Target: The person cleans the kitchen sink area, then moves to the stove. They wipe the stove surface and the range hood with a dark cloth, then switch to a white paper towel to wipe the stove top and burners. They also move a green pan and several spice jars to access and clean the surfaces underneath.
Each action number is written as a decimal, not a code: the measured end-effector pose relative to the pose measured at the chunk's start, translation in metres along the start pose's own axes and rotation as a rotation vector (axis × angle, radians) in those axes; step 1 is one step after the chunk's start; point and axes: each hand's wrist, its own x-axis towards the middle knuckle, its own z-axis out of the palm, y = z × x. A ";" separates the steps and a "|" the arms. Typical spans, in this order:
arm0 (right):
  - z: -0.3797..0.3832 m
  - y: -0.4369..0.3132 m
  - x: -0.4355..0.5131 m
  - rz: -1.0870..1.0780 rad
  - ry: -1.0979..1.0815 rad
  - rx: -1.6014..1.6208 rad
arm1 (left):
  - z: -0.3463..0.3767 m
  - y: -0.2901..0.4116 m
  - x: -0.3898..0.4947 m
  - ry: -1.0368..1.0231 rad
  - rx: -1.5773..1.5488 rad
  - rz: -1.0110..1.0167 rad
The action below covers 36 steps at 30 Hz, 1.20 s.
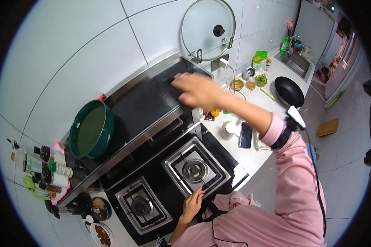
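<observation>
My right hand, blurred and palm down with its fingers apart, is over the right end of the black shelf behind the stove; nothing shows in it, and whether it touches the surface I cannot tell. Low at the near edge of the gas stove, my left hand is beside the right burner, its fingers loosely bent and holding nothing visible. The left burner bears no pot. A green bowl with liquid in it stands on the shelf's left part.
A glass lid leans on the wall. Seasoning bottles stand at the left, above a bowl of brown pieces. The right counter holds a white container, a phone, small bowls and a black wok, with a sink beyond.
</observation>
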 end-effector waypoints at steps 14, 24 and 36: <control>0.105 -0.127 0.050 -0.297 0.931 -0.131 | 0.003 0.016 0.029 -0.058 0.094 0.123; 0.045 0.040 -0.017 -0.021 0.914 -0.303 | 0.004 -0.004 -0.019 0.002 -0.007 -0.136; 0.077 -0.097 0.030 -0.084 0.692 0.043 | 0.015 0.019 0.084 -0.082 0.032 0.223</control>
